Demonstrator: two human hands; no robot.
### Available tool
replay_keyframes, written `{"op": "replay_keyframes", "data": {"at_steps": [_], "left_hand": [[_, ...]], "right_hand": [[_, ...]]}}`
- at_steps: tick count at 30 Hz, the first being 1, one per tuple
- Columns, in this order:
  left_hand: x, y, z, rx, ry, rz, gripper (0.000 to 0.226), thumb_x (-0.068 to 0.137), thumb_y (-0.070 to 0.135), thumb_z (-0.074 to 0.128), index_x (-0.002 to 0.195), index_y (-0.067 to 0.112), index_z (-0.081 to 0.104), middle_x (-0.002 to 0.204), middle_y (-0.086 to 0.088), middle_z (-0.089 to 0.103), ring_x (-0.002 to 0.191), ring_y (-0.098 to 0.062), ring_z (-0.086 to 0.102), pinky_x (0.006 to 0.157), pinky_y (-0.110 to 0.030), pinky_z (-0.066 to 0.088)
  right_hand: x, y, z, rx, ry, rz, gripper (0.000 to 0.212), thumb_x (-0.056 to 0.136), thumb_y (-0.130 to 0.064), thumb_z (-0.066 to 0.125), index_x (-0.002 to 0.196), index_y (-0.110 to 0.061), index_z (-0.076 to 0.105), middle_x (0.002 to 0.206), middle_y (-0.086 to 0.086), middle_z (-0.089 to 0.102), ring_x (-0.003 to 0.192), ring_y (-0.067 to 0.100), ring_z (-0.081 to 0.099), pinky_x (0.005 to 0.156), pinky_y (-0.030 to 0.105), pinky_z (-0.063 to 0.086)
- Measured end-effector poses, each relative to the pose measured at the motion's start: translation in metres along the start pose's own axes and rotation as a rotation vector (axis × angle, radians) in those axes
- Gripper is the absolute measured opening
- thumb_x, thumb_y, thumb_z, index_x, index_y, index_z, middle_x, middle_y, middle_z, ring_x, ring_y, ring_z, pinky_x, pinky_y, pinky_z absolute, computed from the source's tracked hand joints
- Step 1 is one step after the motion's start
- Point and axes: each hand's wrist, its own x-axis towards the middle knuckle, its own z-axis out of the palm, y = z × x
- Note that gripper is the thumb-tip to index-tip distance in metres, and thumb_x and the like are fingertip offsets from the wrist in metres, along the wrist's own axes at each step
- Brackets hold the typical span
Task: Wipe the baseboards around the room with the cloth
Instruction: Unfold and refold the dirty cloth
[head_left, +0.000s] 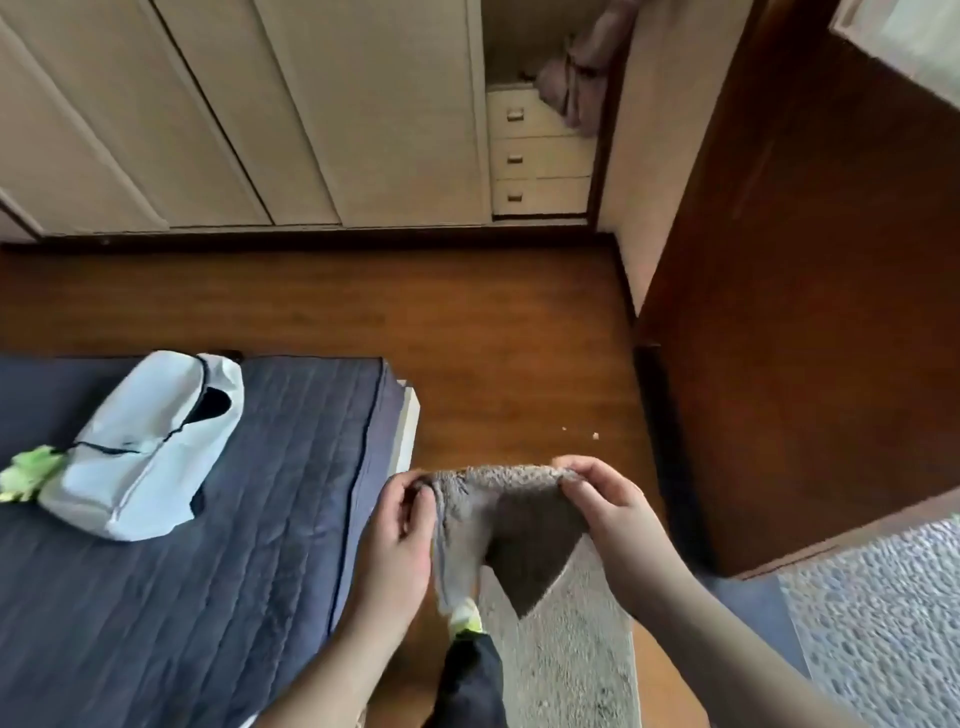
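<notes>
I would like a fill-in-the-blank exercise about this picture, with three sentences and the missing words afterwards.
1. The cloth is held by ____ hands, the left hand and the right hand.
2. The white bag lies on the ____ bed cover.
3. The drawers number ____, stacked above the dark baseboard.

Missing words: both; blue; three

Two hands (402, 525) (605, 512), one cloth (514, 525), three drawers (540, 156)
</notes>
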Motion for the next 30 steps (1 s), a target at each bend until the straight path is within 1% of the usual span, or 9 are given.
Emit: {"op": "replay_keyframes", "data": {"at_steps": [4,10,13,15,18,22,25,27,30], "left_hand": [[0.072,-0.008,-0.023,0.041,0.000,0.015,0.018,0.104,0.029,0.044,0.100,0.043,0.054,0.094,0.032,0.061,0.091,0.011,0.057,0.073,-0.004,0.042],[0.179,0.008,-0.038,-0.054,0.045,-0.087,0.030,0.105,0.033,0.041,0.090,0.052,0.059,0.091,0.048,0.058,0.088,0.028,0.051,0.072,0.003,0.037],[0.225,0.015,-0.035,-0.344,0.016,-0.202,0.021,0.103,0.034,0.048,0.106,0.043,0.067,0.112,0.024,0.069,0.109,0.005,0.061,0.098,-0.022,0.047],[0.252,0.022,-0.030,-0.548,-0.016,-0.279,0.021,0.101,0.030,0.053,0.110,0.024,0.071,0.117,-0.001,0.072,0.108,-0.014,0.068,0.091,-0.032,0.054],[0.287,0.031,-0.016,-0.620,-0.053,-0.282,0.029,0.091,0.040,0.059,0.111,0.022,0.072,0.114,-0.002,0.074,0.104,-0.013,0.070,0.084,-0.029,0.057],[0.346,0.031,0.001,-0.550,-0.145,-0.270,0.031,0.086,0.049,0.057,0.103,0.028,0.072,0.110,-0.003,0.074,0.104,-0.014,0.070,0.079,-0.026,0.056],[0.396,0.027,0.009,-0.480,-0.279,-0.308,0.044,0.085,0.054,0.066,0.109,0.017,0.069,0.113,-0.009,0.073,0.110,-0.020,0.068,0.091,-0.034,0.052],[0.428,0.029,0.014,-0.523,-0.346,-0.347,0.051,0.068,0.049,0.088,0.102,0.015,0.073,0.106,-0.008,0.075,0.104,-0.018,0.070,0.085,-0.027,0.054],[0.468,0.038,0.023,-0.490,-0.337,-0.377,0.056,0.057,0.046,0.095,0.105,0.022,0.076,0.113,-0.005,0.074,0.110,-0.016,0.068,0.093,-0.029,0.050]], "right_hand": [[0.065,-0.021,0.029,-0.101,-0.039,-0.063,0.011,0.097,-0.020,0.064,0.103,-0.028,0.069,0.091,-0.007,0.071,0.086,0.005,0.064,0.081,0.028,0.050],[0.158,-0.057,0.072,-0.064,-0.116,-0.071,0.014,0.089,-0.022,0.070,0.102,-0.026,0.073,0.097,0.002,0.075,0.091,0.012,0.068,0.079,0.033,0.057],[0.197,-0.066,0.078,0.160,-0.258,-0.054,0.049,0.075,-0.022,0.083,0.121,-0.021,0.066,0.112,0.011,0.072,0.100,0.018,0.068,0.078,0.029,0.056],[0.220,-0.065,0.079,0.239,-0.355,-0.020,0.063,0.074,-0.014,0.084,0.131,-0.011,0.059,0.122,0.016,0.069,0.110,0.026,0.067,0.084,0.033,0.056],[0.255,-0.060,0.082,0.216,-0.454,0.079,0.048,0.074,-0.014,0.083,0.117,0.001,0.069,0.120,0.026,0.067,0.109,0.034,0.066,0.090,0.039,0.055],[0.317,-0.066,0.083,0.160,-0.354,0.088,0.043,0.076,-0.027,0.082,0.108,0.000,0.073,0.117,0.024,0.069,0.109,0.036,0.066,0.098,0.043,0.053],[0.373,-0.086,0.081,0.138,-0.347,-0.010,0.029,0.089,-0.021,0.072,0.115,-0.009,0.071,0.118,0.020,0.070,0.108,0.035,0.068,0.089,0.046,0.057],[0.413,-0.109,0.081,0.128,-0.343,-0.035,0.025,0.090,-0.023,0.065,0.113,-0.016,0.072,0.114,0.019,0.071,0.100,0.035,0.070,0.080,0.054,0.059],[0.464,-0.143,0.083,0.047,-0.349,-0.117,0.021,0.090,-0.027,0.063,0.107,-0.020,0.073,0.107,0.015,0.074,0.093,0.029,0.070,0.075,0.044,0.059]]}}
